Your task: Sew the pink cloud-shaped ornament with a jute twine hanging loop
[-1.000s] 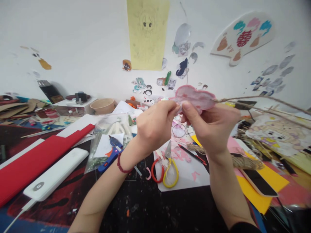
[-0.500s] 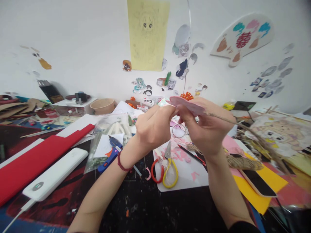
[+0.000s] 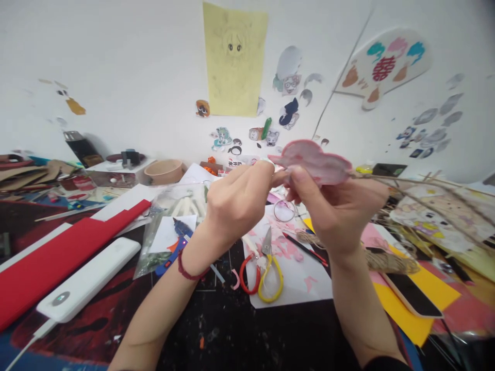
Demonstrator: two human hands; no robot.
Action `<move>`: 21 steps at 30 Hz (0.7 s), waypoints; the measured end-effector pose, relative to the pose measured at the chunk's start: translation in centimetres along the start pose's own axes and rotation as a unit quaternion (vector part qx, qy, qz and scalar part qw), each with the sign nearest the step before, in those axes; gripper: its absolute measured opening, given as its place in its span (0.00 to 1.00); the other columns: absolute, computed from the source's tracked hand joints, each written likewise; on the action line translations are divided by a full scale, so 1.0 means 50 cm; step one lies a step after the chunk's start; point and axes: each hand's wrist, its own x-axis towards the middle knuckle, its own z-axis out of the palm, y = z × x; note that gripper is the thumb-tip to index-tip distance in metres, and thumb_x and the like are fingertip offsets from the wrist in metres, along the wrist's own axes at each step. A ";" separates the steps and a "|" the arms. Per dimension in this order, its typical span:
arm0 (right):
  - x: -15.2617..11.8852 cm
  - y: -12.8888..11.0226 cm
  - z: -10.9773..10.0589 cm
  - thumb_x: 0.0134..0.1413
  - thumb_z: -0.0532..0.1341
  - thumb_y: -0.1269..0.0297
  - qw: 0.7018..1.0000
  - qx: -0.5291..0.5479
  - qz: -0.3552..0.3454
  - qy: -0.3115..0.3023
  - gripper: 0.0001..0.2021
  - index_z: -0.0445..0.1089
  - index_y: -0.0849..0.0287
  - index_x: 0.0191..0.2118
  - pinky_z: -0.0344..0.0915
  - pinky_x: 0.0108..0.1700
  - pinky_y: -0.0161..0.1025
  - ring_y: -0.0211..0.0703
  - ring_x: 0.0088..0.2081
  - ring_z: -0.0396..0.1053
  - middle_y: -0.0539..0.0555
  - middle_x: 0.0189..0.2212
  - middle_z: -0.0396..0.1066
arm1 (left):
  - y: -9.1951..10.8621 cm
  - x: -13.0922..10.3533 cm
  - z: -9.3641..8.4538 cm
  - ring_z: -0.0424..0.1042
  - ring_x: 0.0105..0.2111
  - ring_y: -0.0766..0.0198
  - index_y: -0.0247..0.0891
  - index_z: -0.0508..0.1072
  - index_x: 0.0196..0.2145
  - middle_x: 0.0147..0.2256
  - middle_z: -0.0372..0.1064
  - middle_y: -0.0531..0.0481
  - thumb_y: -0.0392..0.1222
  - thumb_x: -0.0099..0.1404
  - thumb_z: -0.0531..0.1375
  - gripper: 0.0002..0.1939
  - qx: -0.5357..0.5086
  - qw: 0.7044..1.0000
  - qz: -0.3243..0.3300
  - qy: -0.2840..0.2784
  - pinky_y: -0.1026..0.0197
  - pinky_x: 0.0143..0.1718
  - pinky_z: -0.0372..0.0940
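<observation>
My right hand [image 3: 332,206] grips a pink cloud-shaped cutout [image 3: 317,162] between thumb and fingers, raised above the worktable. Its greyish face, edged in pink, is turned towards me. Brown twine [image 3: 410,183] runs off from the cutout's right end. My left hand [image 3: 240,196], with a dark red bracelet at the wrist, is closed in a pinch at the cutout's narrow left end; its fingertips are mostly hidden. Under the hands, open-bladed scissors [image 3: 266,270] with red and yellow handles lie on white paper [image 3: 301,293] among pink scraps. A clear ring-shaped object [image 3: 284,210] shows between the wrists.
To the left lie a blue glue gun [image 3: 170,260], a white power bank [image 3: 91,278] and a long red strip [image 3: 69,252]. On the right are a twine bundle [image 3: 390,261], a phone [image 3: 413,293] and yellow paper [image 3: 417,322]. A pencil [image 3: 305,247] lies beside the scissors.
The pink cutout has tilted so that more of its face shows, and my right hand has shifted slightly right. The twine now trails in longer strands to the right. Both hands stay closed.
</observation>
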 end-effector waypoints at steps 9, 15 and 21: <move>-0.018 -0.001 -0.011 0.58 0.68 0.65 0.996 -0.010 0.051 0.072 0.13 0.73 0.54 0.23 0.65 0.26 0.39 0.37 0.22 0.68 0.47 0.18 0.70 | 0.016 -0.002 -0.010 0.57 0.19 0.70 0.38 0.64 0.27 0.18 0.60 0.57 0.40 0.76 0.52 0.17 0.037 0.998 -0.032 -0.049 0.61 0.20 0.45; -0.017 -0.006 -0.008 0.58 0.67 0.68 0.991 0.067 0.082 0.077 0.11 0.74 0.55 0.24 0.63 0.22 0.35 0.33 0.19 0.66 0.45 0.18 0.70 | 0.018 0.000 -0.011 0.57 0.19 0.71 0.38 0.64 0.26 0.18 0.60 0.57 0.39 0.76 0.53 0.17 0.020 0.999 -0.035 -0.035 0.61 0.20 0.45; -0.021 -0.010 -0.005 0.58 0.67 0.66 0.984 0.086 0.132 0.084 0.13 0.73 0.56 0.22 0.65 0.21 0.35 0.34 0.19 0.66 0.46 0.17 0.70 | 0.015 0.000 -0.015 0.57 0.19 0.70 0.38 0.65 0.27 0.18 0.59 0.57 0.37 0.75 0.54 0.16 -0.018 0.999 -0.016 -0.037 0.61 0.20 0.46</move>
